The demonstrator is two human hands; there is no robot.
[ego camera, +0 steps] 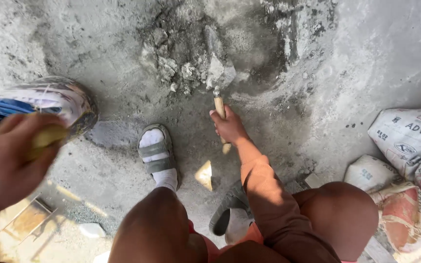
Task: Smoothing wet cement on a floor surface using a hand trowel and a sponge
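Head view, right hand (228, 127) fingers gripping trowel (219, 104) in mortar pile (191, 68), left hand (10, 156) fingers around yellow object (47, 137).

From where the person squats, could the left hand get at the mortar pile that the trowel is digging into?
Probably not yet: the left hand is shut on a yellowish object, far from the mortar pile where the trowel works.
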